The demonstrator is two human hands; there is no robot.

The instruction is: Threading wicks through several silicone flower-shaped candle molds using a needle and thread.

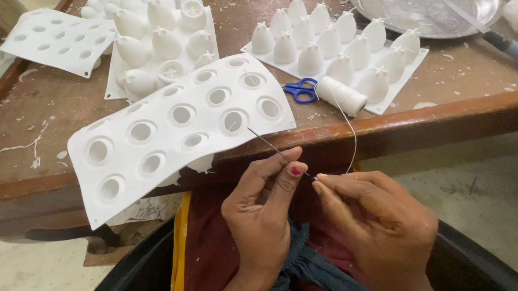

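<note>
My left hand (pixel 265 201) pinches a long thin metal needle (pixel 269 146) between thumb and forefinger; its tip points up toward the white silicone mould (pixel 169 129) with round holes that overhangs the table edge. My right hand (pixel 375 216) meets the left at the needle's rear end and pinches a white thread (pixel 353 137). That thread curves up to a white spool (pixel 342 95) lying on the table. Both hands hover over my lap, below the table edge.
Blue-handled scissors (pixel 300 90) lie beside the spool. A mould tray of white cone shapes with wicks (pixel 336 47) sits behind, another filled mould (pixel 159 38) at the back left, a flat mould (pixel 58 38) far left. A steel plate (pixel 423 4) and a knife (pixel 501 41) are at right.
</note>
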